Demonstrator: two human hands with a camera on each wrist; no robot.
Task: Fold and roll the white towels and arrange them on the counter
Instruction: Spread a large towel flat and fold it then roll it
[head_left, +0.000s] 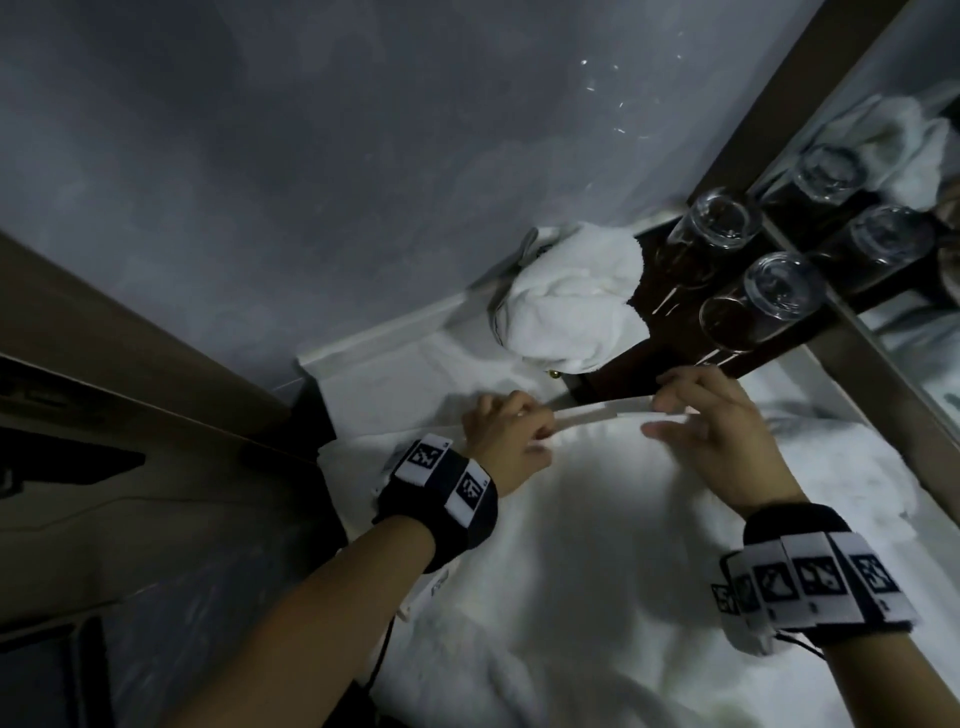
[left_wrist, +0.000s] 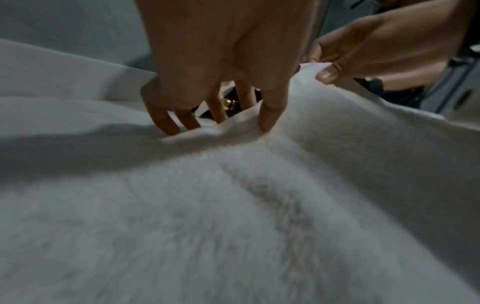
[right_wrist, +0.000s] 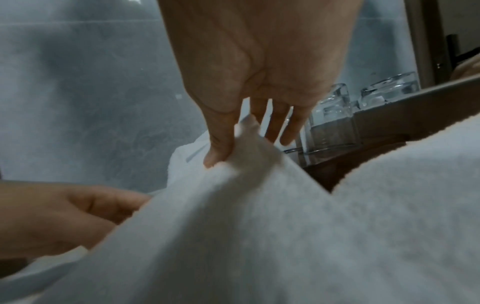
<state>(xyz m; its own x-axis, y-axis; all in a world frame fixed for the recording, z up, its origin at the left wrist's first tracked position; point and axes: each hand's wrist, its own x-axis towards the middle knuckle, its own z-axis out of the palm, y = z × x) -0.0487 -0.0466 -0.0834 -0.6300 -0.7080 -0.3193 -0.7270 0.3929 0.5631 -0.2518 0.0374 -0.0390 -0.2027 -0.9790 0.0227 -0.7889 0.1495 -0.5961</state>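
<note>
A large white towel (head_left: 597, 519) lies spread over the counter in front of me. My left hand (head_left: 535, 421) pinches its far hem, thumb on the near side and fingers behind the edge, as the left wrist view shows for the left hand (left_wrist: 233, 123) on the towel (left_wrist: 233, 205). My right hand (head_left: 660, 415) pinches the same hem a little to the right and holds it slightly raised. In the right wrist view the right hand (right_wrist: 233, 144) nips a towel (right_wrist: 259, 226) corner between thumb and forefinger. A second, bunched white towel (head_left: 566, 301) sits beyond, against the wall.
Two upturned glasses (head_left: 727, 244) (head_left: 774, 296) stand on a dark tray (head_left: 649, 364) just behind the hem, with a mirror (head_left: 909, 156) at the right. A small brass knob (head_left: 555, 373) shows near the tray. More white towelling (head_left: 872, 467) lies at the right. A wooden door frame (head_left: 130, 332) bounds the left.
</note>
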